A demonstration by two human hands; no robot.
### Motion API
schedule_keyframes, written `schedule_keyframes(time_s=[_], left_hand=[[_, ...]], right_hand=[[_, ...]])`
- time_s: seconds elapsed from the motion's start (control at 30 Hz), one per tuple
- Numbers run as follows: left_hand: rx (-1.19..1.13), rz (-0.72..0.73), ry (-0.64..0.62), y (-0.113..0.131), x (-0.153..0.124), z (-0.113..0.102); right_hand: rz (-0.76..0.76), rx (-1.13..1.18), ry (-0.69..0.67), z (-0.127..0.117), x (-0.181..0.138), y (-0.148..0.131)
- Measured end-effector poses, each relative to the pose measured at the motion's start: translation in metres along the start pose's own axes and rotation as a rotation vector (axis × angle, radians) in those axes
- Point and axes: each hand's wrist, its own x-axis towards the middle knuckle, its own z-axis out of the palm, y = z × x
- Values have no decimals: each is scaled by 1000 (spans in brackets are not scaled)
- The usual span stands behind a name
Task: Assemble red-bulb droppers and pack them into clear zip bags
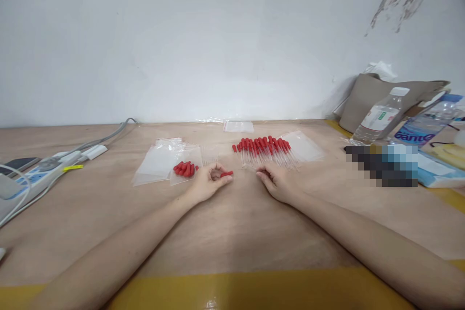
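Note:
My left hand [209, 182] rests on the wooden table [232, 223], its fingers curled round a small red rubber bulb [226, 174] held at the fingertips. My right hand [276, 182] lies a little to the right with fingers bent, touching the near ends of a row of clear glass droppers with red bulbs [263, 148]; whether it grips one I cannot make out. A small heap of loose red bulbs [185, 168] sits on clear plastic bags [160, 162] just left of my left hand.
A power strip with grey cables [54, 164] and a phone [18, 163] lie at the far left. Two plastic water bottles [381, 116], a grey bag [378, 94] and blue packets [436, 169] crowd the right. More clear bags [238, 126] lie near the wall.

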Motion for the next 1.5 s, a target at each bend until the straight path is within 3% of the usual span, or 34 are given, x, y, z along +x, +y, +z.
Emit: schedule_keyframes(time_s=[0.17,0.47,0.63,0.9,1.5], left_hand=[[19,90,-17,-9,-1,4],[323,272,-22,2,-1,3],[253,286,-55,3,-1,3],[-13,145,-226,-2,-3,6],[360,305,-175,8,-11,5]], right_hand=[[-81,-38,-57,-3,1,-9],[-104,-92,-57,3,1,-10],[-108,-78,-69,4,1,-10],[-157,-35,-166,3,4,-5],[-245,-323,-234,-6,5,-23]])
